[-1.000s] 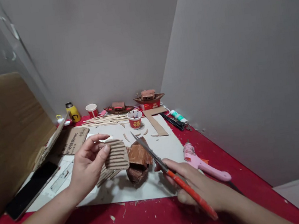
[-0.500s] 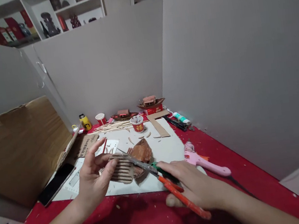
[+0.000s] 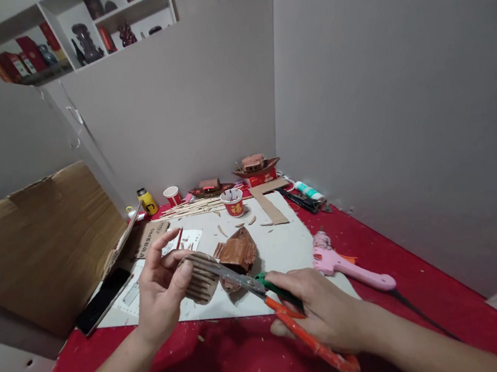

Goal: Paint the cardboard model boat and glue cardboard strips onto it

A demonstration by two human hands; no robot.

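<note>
A red table [image 3: 234, 358] is partly covered by a white sheet [image 3: 281, 261]. Over the sheet, a piece of ridged cardboard [image 3: 201, 282] is pinched in the left hand [image 3: 164, 288]. Orange-and-green scissors [image 3: 239, 278] are grasped by the right hand [image 3: 325, 301], their blades laid at the cardboard's upper edge. A brown model boat [image 3: 239, 251] is seen just beyond.

Dim light casts soft shadows on the red tabletop [image 3: 232, 337], edges stretched.

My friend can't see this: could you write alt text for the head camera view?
A left hand holds ridged cardboard; the right hand holds scissors, blades at the cardboard's upper edge. A brown model boat sits just beyond, with a pink glue gun to the right.
</note>
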